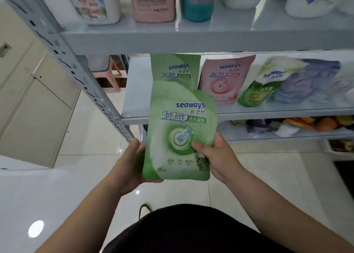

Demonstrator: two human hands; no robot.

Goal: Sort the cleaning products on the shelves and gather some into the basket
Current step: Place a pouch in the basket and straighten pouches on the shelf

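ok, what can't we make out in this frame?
Head view:
- Basket: not in frame.
- Top-shelf bottles: tops cut off by the upper edge.
- Rear green pouch: lower part hidden by the held pouch.
- Blue pouch: blurred, label unreadable.
- Bottom-shelf items: blurred, partly hidden by the shelf above.
- Left grip: fingers mostly behind the held pouch.

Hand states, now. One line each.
Left hand: holds the green pouch by its lower left edge.
Right hand: pinches the same pouch, thumb on its front.
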